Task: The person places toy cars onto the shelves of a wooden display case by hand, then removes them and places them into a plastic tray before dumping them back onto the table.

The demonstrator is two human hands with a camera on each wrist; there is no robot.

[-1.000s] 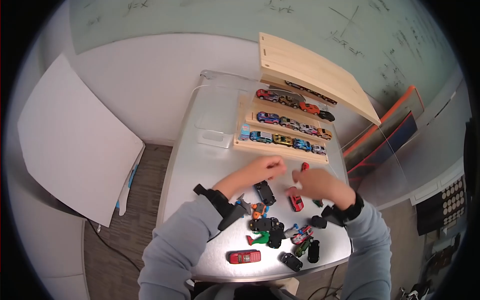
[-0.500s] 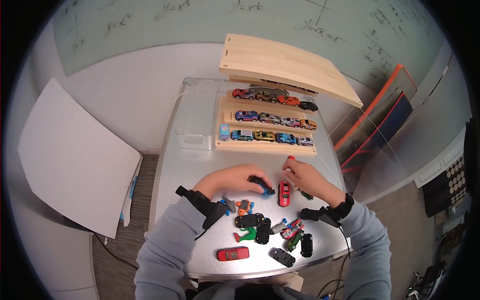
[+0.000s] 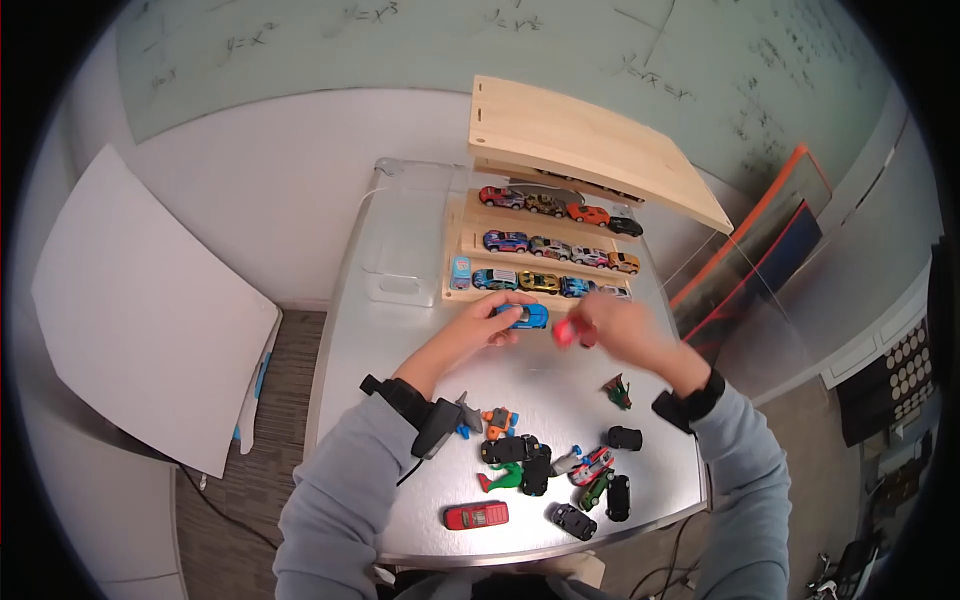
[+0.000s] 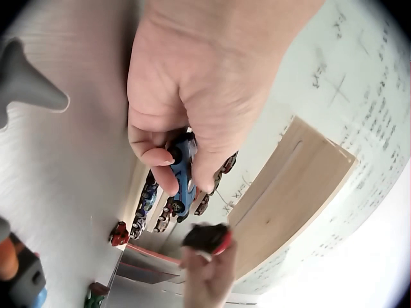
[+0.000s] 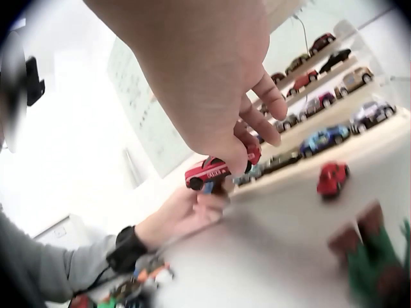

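Observation:
Between thumb and fingers, my left hand (image 3: 490,325) grips a blue toy car (image 3: 530,317), held above the table just in front of the wooden shelf (image 3: 462,297). The left wrist view shows the same blue car (image 4: 183,173) pinched lengthwise. My right hand (image 3: 630,330), blurred by motion in the head view, pinches a red toy car (image 5: 209,171) close beside the blue one. Its dark underside (image 4: 204,237) faces the left wrist camera. A second small red car (image 5: 332,179) stands on the table before the shelf.
Rows of toy cars (image 3: 540,283) fill the shelf's steps under a raised wooden panel (image 3: 590,150). A transparent cover (image 3: 400,290) stands to its left. Nearer me lie several black cars (image 3: 510,450), a red car (image 3: 476,515), a shark figure (image 3: 468,413) and a green figure (image 3: 618,392).
My left hand has picked up the car that lay underside up and moved it toward the shelf, its blue body now showing. My right hand has lifted the red car off the table.

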